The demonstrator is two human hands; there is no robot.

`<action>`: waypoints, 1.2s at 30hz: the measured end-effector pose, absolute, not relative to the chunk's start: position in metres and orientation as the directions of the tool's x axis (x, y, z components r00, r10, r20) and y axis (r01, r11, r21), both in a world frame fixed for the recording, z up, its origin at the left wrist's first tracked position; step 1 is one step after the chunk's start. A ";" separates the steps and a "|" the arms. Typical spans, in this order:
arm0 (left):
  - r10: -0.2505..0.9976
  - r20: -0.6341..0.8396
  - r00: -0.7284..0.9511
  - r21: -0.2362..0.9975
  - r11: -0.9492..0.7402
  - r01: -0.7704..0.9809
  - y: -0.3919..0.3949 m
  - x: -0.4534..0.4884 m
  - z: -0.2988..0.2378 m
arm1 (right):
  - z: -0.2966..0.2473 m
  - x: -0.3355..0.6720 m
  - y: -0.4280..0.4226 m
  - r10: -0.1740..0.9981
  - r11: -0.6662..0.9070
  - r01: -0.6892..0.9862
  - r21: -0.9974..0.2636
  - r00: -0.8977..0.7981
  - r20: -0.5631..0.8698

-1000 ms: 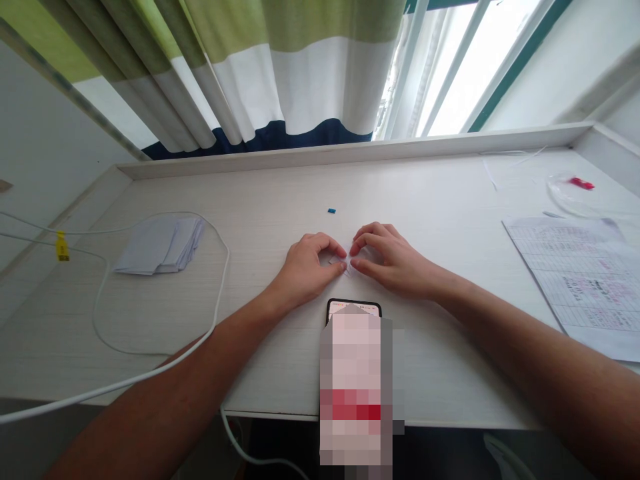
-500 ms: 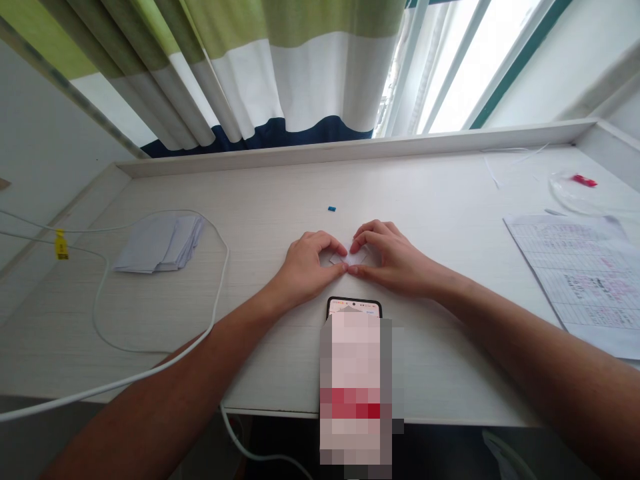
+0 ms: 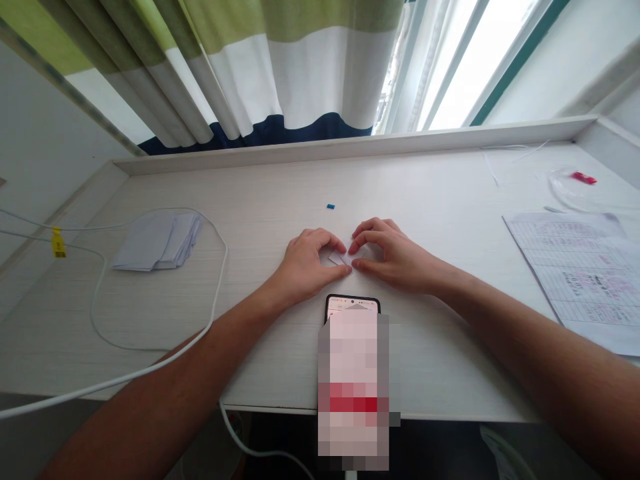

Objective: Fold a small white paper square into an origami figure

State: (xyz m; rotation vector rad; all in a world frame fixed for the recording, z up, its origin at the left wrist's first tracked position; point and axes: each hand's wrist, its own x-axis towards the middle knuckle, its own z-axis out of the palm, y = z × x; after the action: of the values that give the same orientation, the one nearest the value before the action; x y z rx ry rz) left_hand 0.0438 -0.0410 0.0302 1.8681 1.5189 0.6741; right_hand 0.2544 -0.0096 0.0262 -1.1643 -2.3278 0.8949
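A small folded piece of white paper [image 3: 338, 258] lies on the white desk [image 3: 260, 200] between my two hands. My left hand [image 3: 306, 263] curls over its left side, thumb and forefinger pinched on it. My right hand [image 3: 391, 258] does the same from the right, fingertips meeting those of the left. Most of the paper is hidden under the fingers. A phone [image 3: 353, 307] lies just in front of my hands, nearer to me, its lower part blurred out.
A stack of white paper sheets [image 3: 159, 241] lies at the left inside a loop of white cable [image 3: 218, 293] with a yellow tag [image 3: 59, 243]. A tiny blue piece [image 3: 331, 207] sits behind my hands. Printed sheets [image 3: 580, 267] and a clear bag with a red bit [image 3: 575, 183] lie at right.
Both hands stay on the small paper; the fingertips have shifted slightly on it and the visible part of the paper has grown smaller. The view has tilted a little.
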 end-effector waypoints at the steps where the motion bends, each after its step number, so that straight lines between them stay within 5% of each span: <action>1: 0.979 -0.003 0.202 0.740 -0.134 0.659 -0.041 0.044 0.030 | 0.026 0.254 -0.010 0.813 0.452 0.566 -0.689 -0.580 0.056; 12: 0.973 0.062 0.221 0.663 -0.206 0.720 -0.044 0.046 0.024 | 0.025 0.253 -0.009 0.817 0.448 0.570 -0.688 -0.573 0.057; 24: 0.927 0.228 0.298 0.364 -0.365 0.857 -0.059 0.047 0.028 | 0.023 0.251 -0.010 0.831 0.447 0.565 -0.693 -0.550 0.087; 36: 0.909 0.216 0.357 0.438 -0.417 0.797 -0.054 0.037 0.024 | 0.018 0.254 -0.010 0.809 0.538 0.524 -0.661 -0.542 0.228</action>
State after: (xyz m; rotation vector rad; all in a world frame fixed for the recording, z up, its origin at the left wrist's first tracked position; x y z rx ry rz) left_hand 0.0365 -0.0538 0.0242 2.3639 1.5232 0.6293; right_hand 0.2543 -0.0102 0.0176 -1.0769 -2.2584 0.7267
